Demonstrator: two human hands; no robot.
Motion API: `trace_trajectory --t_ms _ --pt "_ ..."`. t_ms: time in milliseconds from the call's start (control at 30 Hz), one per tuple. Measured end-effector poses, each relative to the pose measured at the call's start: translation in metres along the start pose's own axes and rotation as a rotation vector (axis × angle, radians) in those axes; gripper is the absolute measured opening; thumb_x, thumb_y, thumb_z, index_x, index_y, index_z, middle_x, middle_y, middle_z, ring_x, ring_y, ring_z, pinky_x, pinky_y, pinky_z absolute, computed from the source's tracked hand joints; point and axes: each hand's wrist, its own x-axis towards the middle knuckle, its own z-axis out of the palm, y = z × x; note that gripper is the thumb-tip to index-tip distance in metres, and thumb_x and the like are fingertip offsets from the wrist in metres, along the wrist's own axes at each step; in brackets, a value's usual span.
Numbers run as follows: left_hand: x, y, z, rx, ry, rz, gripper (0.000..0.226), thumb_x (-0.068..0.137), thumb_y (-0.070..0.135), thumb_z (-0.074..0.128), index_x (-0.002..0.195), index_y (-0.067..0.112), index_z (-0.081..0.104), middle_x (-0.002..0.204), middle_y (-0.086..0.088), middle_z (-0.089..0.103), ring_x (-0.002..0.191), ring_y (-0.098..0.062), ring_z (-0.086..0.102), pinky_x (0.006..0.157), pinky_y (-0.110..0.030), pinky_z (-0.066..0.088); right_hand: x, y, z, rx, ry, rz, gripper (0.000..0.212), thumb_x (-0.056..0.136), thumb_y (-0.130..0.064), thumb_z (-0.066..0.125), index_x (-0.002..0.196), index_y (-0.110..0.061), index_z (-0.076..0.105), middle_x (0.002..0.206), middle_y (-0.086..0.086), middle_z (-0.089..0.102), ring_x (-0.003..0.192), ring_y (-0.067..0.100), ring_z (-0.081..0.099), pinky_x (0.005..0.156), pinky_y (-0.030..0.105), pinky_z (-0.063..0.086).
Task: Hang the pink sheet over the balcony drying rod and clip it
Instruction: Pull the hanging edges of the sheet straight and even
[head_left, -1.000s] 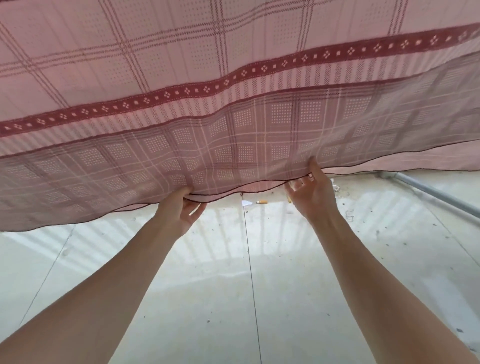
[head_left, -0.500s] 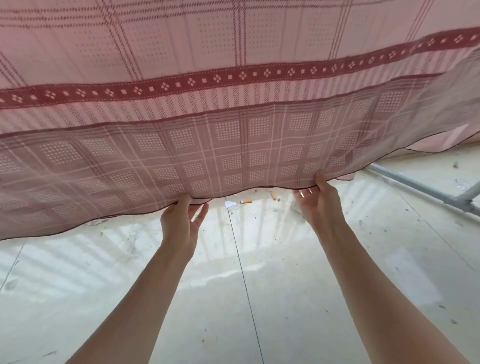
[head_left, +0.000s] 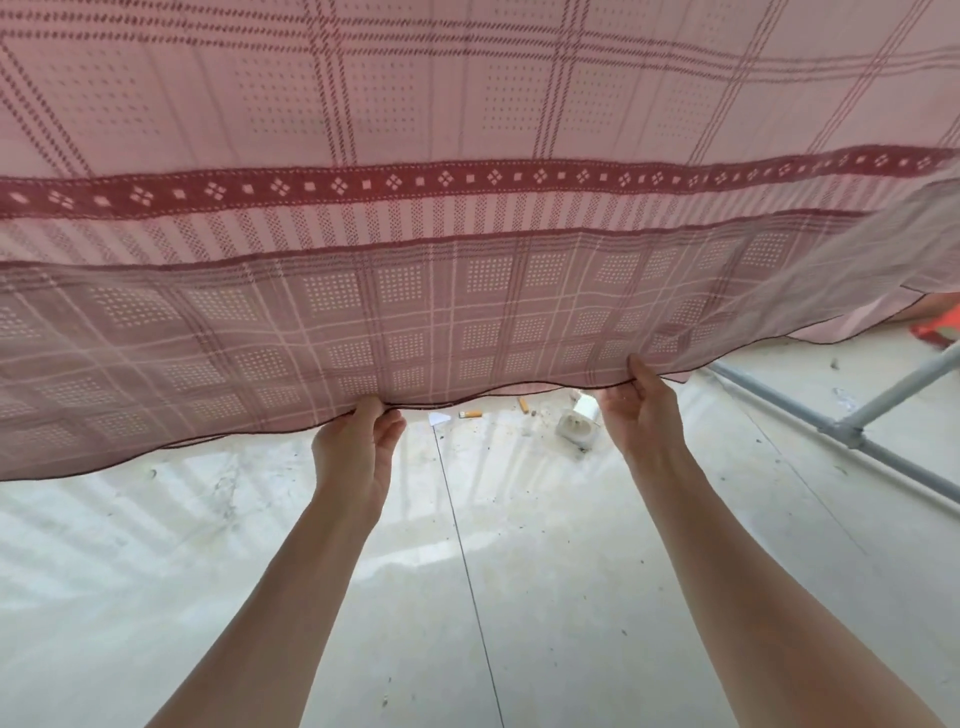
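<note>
Above a pale tiled floor strewn with two cigarette butts, hanging one pink sheet, its lower hem being pinched by left hand and right hand.

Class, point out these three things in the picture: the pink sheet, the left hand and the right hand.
pink sheet (head_left: 467, 312), head view, on the darker doubled band near its hem.
left hand (head_left: 358, 447), head view, on its back.
right hand (head_left: 641, 410), head view, on its palm side.
</note>
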Motion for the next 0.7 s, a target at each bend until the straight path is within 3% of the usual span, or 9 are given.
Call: trace_trajectory --t_ms 67,133,200,233,333,500,600,700 --pt "0.001 0.0 0.001 -0.008 0.007 -0.02 0.026 0.084 -0.006 0.05 0.063 0.009 0.047 0.043 0.005 0.054 0.051 -0.007 0.055 0.063 -0.022 0.05 0.001 -0.002 0.0 -0.02 0.029 0.013 0.028 0.081 0.001 0.058 0.11 -0.002 0.06 0.113 0.009 0.065 0.109 0.021 0.06 0.107 0.04 0.038" --pt "0.001 0.001 0.0 -0.072 0.037 -0.055 0.027 0.084 -0.005 0.05 0.062 0.011 0.045 0.042 0.005 0.051 0.054 -0.009 0.051 0.063 -0.024 0.047 -0.003 -0.006 0.002 -0.046 0.046 0.002 0.011 0.082 -0.003 0.062 0.093 -0.004 0.061 0.085 0.005 0.066 0.084 0.016 0.061 0.091 0.031 0.05" --pt "0.002 0.003 0.0 -0.158 0.054 -0.09 0.028 0.083 -0.002 0.049 0.061 0.013 0.044 0.046 0.006 0.05 0.06 -0.01 0.047 0.063 -0.024 0.042 -0.004 -0.017 0.0 -0.059 0.081 -0.019 0.003 0.084 -0.003 0.061 0.083 -0.005 0.061 0.068 0.003 0.065 0.075 0.014 0.058 0.067 0.024 0.055" --pt "0.002 0.004 0.0 -0.185 0.038 -0.102 0.027 0.083 0.0 0.048 0.061 0.015 0.044 0.052 0.007 0.051 0.065 -0.01 0.048 0.066 -0.024 0.041 -0.005 -0.025 -0.003 -0.046 0.099 -0.038 0.012 0.09 -0.003 0.052 0.083 -0.004 0.062 0.071 0.003 0.067 0.077 0.015 0.061 0.064 0.025 0.056" --pt "-0.003 0.002 0.006 -0.217 -0.066 -0.115 0.025 0.082 0.005 0.042 0.062 0.02 0.044 0.072 0.009 0.056 0.086 -0.01 0.053 0.084 -0.027 0.041 -0.003 -0.049 -0.01 -0.022 0.093 -0.032 0.015 0.094 -0.006 0.047 0.089 -0.005 0.062 0.086 0.004 0.068 0.08 0.016 0.068 0.07 0.028 0.058" --pt "-0.028 -0.038 0.047 -0.173 -0.249 -0.223 0.019 0.085 0.008 0.047 0.071 0.019 0.053 0.105 0.0 0.057 0.111 -0.019 0.055 0.1 -0.041 0.039 0.007 -0.06 -0.019 -0.097 0.063 0.101 0.008 0.089 -0.008 0.053 0.088 -0.007 0.061 0.078 0.003 0.069 0.077 0.016 0.069 0.072 0.028 0.057" --pt "-0.047 -0.082 0.087 -0.039 -0.336 -0.255 0.008 0.09 0.013 0.052 0.09 0.018 0.058 0.112 0.002 0.055 0.113 -0.019 0.053 0.103 -0.044 0.037 0.007 -0.059 -0.03 -0.059 -0.002 0.187 0.024 0.085 -0.007 0.057 0.109 -0.004 0.058 0.098 0.007 0.067 0.104 0.018 0.063 0.097 0.03 0.048" --pt "-0.063 -0.124 0.12 0.037 -0.381 -0.205 0.011 0.09 0.018 0.054 0.1 0.019 0.059 0.11 0.004 0.06 0.111 -0.016 0.055 0.097 -0.041 0.043 0.008 -0.062 -0.042 -0.027 0.003 0.256 0.029 0.09 -0.007 0.054 0.119 0.0 0.054 0.112 0.011 0.062 0.118 0.021 0.055 0.101 0.031 0.043"
